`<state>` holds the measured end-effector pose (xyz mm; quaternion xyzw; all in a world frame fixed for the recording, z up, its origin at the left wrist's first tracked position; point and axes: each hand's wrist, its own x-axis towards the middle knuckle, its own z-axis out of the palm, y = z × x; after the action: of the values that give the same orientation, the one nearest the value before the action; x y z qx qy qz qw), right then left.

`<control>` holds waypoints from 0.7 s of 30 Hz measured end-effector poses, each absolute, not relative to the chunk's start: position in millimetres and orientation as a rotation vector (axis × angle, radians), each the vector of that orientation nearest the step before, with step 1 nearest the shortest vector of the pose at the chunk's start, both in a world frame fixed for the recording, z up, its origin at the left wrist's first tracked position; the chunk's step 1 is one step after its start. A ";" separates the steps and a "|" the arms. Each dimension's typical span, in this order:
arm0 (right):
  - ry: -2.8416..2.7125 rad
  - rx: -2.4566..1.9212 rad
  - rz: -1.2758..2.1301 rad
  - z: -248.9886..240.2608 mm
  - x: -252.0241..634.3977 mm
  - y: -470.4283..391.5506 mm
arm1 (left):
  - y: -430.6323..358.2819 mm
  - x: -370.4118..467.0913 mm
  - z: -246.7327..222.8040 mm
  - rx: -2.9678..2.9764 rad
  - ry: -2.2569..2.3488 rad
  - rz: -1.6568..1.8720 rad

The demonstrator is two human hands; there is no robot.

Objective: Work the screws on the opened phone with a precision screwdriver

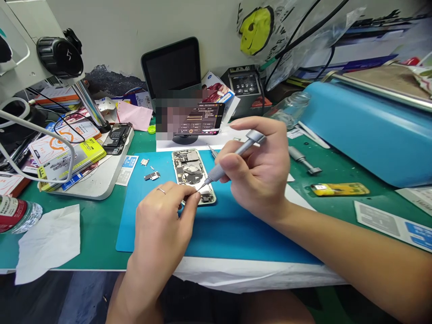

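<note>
An opened phone [191,168] lies on the blue mat [216,234], its inner boards and parts exposed. My right hand [259,175] grips a grey precision screwdriver [222,171], slanted down and left, an index finger on its cap. The driver's tip ends at the fingertips of my left hand [165,220], over the phone's lower part. That hand wears a ring and pinches thumb against index finger; whatever is between them is too small to tell. Left of the phone lie a small black metal bracket [152,176] and a tiny silvery part [145,162].
A propped phone [199,119] shows a lit screen behind the mat. To the right lie a second screwdriver [305,160], a yellow tool [340,189] and a large blue case [364,130]. Battery boxes [72,162] crowd the microscope base [97,184] at left.
</note>
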<state>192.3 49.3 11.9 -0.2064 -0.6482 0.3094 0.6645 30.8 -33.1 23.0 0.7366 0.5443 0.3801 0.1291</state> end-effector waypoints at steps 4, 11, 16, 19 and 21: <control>-1.483 -0.487 0.681 11.3 193.7 49.4 | -33.0 31.5 24.0 2.137 1.570 1.131; -1.440 -0.543 0.659 10.7 192.4 46.5 | -33.1 31.8 24.4 2.116 1.561 1.170; -1.412 -0.561 0.651 11.2 191.6 45.1 | -32.4 32.2 24.0 2.106 1.556 1.179; -1.412 -0.543 0.661 10.7 192.0 45.7 | -32.4 32.2 24.3 2.106 1.554 1.186; -1.416 -0.534 0.656 10.4 192.4 46.5 | -32.7 32.2 24.4 2.108 1.551 1.190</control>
<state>192.4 46.5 10.4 -0.2376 -0.6306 0.2919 0.6787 32.2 -32.7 24.4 0.7268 0.5346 0.4103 0.1328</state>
